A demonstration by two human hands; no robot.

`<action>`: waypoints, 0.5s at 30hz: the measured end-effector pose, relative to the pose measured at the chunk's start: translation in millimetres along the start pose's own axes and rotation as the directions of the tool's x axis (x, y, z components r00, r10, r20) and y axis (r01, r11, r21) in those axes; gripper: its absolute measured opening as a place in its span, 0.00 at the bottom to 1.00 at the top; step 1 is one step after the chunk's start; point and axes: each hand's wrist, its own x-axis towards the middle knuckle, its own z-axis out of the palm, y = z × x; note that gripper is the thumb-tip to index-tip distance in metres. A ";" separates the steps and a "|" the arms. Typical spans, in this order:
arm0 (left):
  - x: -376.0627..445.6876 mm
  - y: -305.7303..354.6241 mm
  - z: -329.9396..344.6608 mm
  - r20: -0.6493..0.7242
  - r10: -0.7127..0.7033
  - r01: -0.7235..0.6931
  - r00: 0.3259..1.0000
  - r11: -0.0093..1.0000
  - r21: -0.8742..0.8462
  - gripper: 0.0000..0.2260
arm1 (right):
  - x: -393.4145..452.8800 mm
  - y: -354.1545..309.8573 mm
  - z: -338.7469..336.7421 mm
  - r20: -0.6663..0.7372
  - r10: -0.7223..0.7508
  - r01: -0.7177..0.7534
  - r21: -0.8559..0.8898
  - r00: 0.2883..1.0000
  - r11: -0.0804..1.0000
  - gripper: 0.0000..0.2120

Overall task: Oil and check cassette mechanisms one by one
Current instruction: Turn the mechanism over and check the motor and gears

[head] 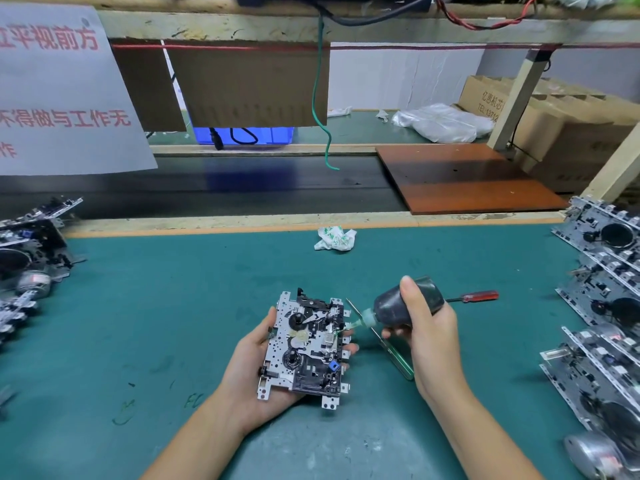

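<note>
Above the green table [173,306]: left hand [256,368] curled under a cassette mechanism [304,348], holding it up flat. Right hand [429,334] squeezing a dark oil bottle [398,306], tip touching the mechanism's right edge. Red screwdriver [478,296] lying behind.

Left hand [256,368] palm hidden under cassette mechanism [304,344]; only fingertips poke out at its 3 o'clock edge. Oil bottle [405,308] partly covered by right hand [429,337]; nozzle tip too small to tell if touching. Green-handled tool [394,355] runs behind the right hand. Mechanism stacks at 3 o'clock [602,306] and 9 o'clock [27,258] cut by frame edges. Paper sign [62,98] text cropped at 9 o'clock.
</note>
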 end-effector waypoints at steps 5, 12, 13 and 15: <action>0.7 0.2 -2.0 0.014 0.003 -0.004 1.000 0.999 0.046 0.30 | 3.5 -4.9 -4.2 0.017 -0.013 0.012 0.052 1.000 0.999 0.20; -0.4 0.4 -4.4 0.052 0.018 -0.022 0.998 0.996 0.083 0.41 | 19.0 8.0 -16.7 0.084 -0.062 0.086 -0.309 0.995 0.947 0.21; -0.6 0.1 -4.3 0.060 0.018 -0.023 0.998 0.995 0.094 0.42 | 21.1 10.7 -18.4 0.103 -0.073 0.102 -0.310 0.992 0.945 0.23; -0.7 -0.2 -3.5 0.065 0.023 -0.031 0.998 0.992 0.119 0.42 | 23.9 15.1 -20.2 0.137 -0.079 0.121 -0.330 0.987 0.936 0.24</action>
